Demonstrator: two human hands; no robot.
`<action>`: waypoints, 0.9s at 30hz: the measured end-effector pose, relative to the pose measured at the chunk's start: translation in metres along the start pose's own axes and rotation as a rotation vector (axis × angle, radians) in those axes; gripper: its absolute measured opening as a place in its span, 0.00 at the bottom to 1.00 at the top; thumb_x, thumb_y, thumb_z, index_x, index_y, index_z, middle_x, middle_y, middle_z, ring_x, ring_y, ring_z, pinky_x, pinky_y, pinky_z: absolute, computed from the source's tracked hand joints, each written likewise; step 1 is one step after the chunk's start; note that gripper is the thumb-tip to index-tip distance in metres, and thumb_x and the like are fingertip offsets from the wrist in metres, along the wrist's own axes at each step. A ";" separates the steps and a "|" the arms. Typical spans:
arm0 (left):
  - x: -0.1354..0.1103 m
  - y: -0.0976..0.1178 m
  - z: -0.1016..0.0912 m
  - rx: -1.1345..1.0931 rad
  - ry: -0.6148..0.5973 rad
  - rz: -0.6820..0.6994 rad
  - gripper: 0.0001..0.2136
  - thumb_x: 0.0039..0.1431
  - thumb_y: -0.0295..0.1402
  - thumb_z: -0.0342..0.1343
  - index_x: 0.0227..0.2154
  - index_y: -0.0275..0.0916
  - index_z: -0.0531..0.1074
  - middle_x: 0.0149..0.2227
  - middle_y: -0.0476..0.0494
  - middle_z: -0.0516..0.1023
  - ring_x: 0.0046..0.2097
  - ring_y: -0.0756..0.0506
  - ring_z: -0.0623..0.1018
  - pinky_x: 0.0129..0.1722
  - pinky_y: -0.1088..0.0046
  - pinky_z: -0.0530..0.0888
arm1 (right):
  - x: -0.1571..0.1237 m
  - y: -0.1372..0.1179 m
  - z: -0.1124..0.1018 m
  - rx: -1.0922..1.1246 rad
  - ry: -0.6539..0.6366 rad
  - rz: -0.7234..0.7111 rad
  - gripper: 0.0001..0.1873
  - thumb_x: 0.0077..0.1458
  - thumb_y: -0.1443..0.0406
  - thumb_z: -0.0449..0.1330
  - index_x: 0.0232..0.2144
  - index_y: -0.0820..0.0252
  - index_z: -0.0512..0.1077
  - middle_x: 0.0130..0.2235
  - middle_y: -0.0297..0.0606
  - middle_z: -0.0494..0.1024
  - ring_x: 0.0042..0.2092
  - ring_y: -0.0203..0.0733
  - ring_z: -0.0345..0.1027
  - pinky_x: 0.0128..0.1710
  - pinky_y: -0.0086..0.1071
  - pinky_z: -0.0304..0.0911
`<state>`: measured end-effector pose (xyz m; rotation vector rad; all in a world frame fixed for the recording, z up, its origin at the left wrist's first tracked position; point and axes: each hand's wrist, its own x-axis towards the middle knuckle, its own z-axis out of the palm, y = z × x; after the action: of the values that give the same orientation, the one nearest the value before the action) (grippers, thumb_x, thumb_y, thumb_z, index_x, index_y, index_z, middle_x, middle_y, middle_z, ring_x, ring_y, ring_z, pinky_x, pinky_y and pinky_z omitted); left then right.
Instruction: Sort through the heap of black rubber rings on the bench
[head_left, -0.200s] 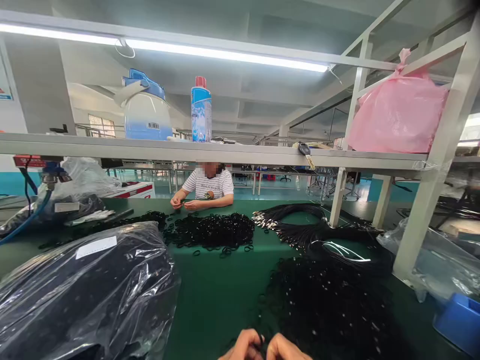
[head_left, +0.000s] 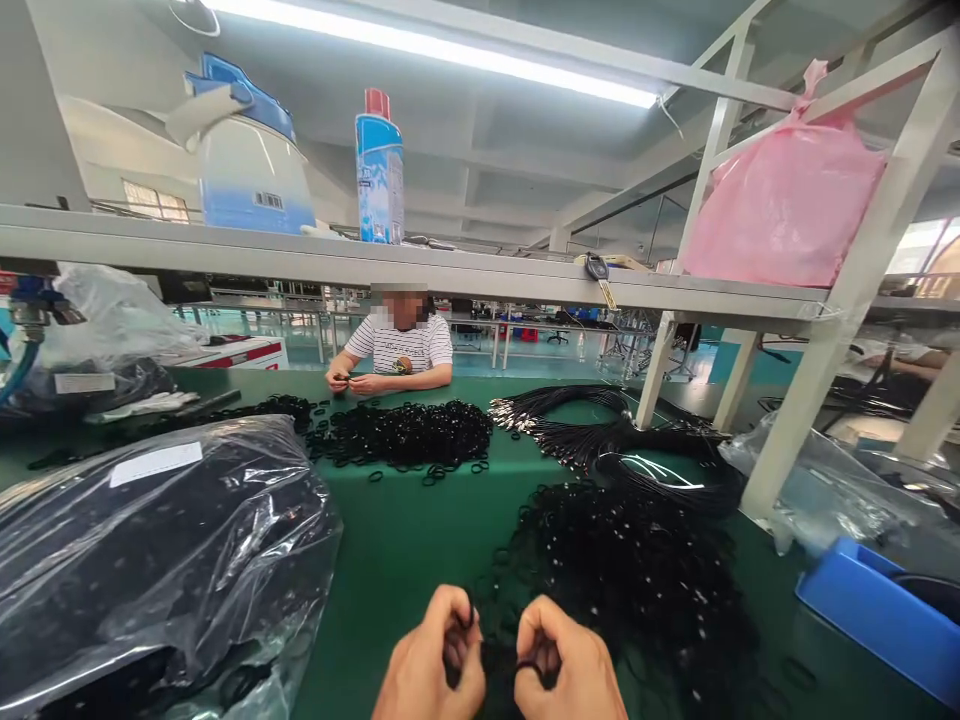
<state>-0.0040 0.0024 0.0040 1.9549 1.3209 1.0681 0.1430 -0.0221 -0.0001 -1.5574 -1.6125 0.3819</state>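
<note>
Two bare hands observed at the lower edge of the head view, close together but apart. Left hand [head_left: 431,665] curled, fingertips pinched on one small black rubber ring [head_left: 466,616] held at the top of the fist. Right hand [head_left: 566,668] likewise curled, thumb and forefinger closed on a second small black rubber ring [head_left: 527,667]. Both rings held just above the near edge of a large loose heap of black rubber rings [head_left: 637,590], spread on the green table surface [head_left: 405,540] ahead and to the right of the hands. A second, smaller heap of black rings [head_left: 401,435] noted farther back, near a seated person in a striped shirt [head_left: 401,345], both of that person's hands together at the far table edge. One bundle of thin black cables with metal ends [head_left: 570,425] lying between the two heaps, to the right. One large clear plastic bag of dark contents [head_left: 150,560] positioned left of the hands, bearing one white label. One blue plastic tray [head_left: 874,620] at far right. On the grey overhead shelf [head_left: 450,275]: one blue-and-white jug [head_left: 240,150], one blue bottle with red cap [head_left: 380,165], one key [head_left: 598,272], one pink plastic bag [head_left: 784,200]. Ring count within either heap not determinable.
</note>
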 end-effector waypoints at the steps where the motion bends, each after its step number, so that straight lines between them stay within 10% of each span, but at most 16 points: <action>1: 0.003 -0.001 -0.005 0.049 0.041 -0.009 0.05 0.51 0.28 0.50 0.26 0.45 0.60 0.21 0.57 0.66 0.24 0.50 0.68 0.26 0.80 0.65 | 0.003 0.002 -0.006 -0.013 0.019 -0.012 0.11 0.32 0.77 0.50 0.19 0.56 0.60 0.19 0.25 0.59 0.21 0.32 0.54 0.22 0.25 0.51; 9: 0.013 -0.017 -0.025 0.156 -0.064 0.005 0.09 0.54 0.25 0.45 0.25 0.43 0.68 0.25 0.53 0.71 0.28 0.48 0.71 0.29 0.77 0.66 | 0.009 0.038 -0.042 -0.317 -0.004 -0.180 0.20 0.42 0.80 0.46 0.26 0.56 0.72 0.33 0.35 0.74 0.35 0.41 0.66 0.33 0.31 0.58; 14: 0.012 -0.013 -0.030 0.117 -0.139 0.097 0.16 0.49 0.19 0.41 0.18 0.41 0.71 0.40 0.47 0.76 0.43 0.44 0.75 0.42 0.70 0.69 | 0.007 0.018 -0.047 -0.359 0.071 -0.235 0.18 0.42 0.83 0.48 0.18 0.59 0.69 0.40 0.36 0.73 0.41 0.42 0.63 0.37 0.34 0.55; 21: 0.008 -0.004 -0.034 0.141 -0.120 0.072 0.12 0.59 0.30 0.47 0.26 0.43 0.75 0.44 0.45 0.76 0.48 0.42 0.73 0.47 0.65 0.70 | -0.010 0.005 0.003 -0.289 -0.386 -0.545 0.10 0.45 0.71 0.67 0.25 0.47 0.75 0.34 0.29 0.72 0.39 0.38 0.63 0.32 0.30 0.52; 27: 0.003 -0.001 -0.029 0.029 -0.146 0.087 0.10 0.61 0.34 0.48 0.35 0.45 0.75 0.41 0.47 0.76 0.44 0.44 0.74 0.42 0.74 0.70 | -0.007 0.010 -0.001 0.127 -0.274 -0.057 0.10 0.47 0.75 0.58 0.27 0.56 0.75 0.29 0.30 0.75 0.33 0.36 0.67 0.34 0.27 0.59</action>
<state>-0.0284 0.0052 0.0199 2.0862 1.1891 0.9313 0.1497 -0.0269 -0.0086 -1.4072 -1.7976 0.6770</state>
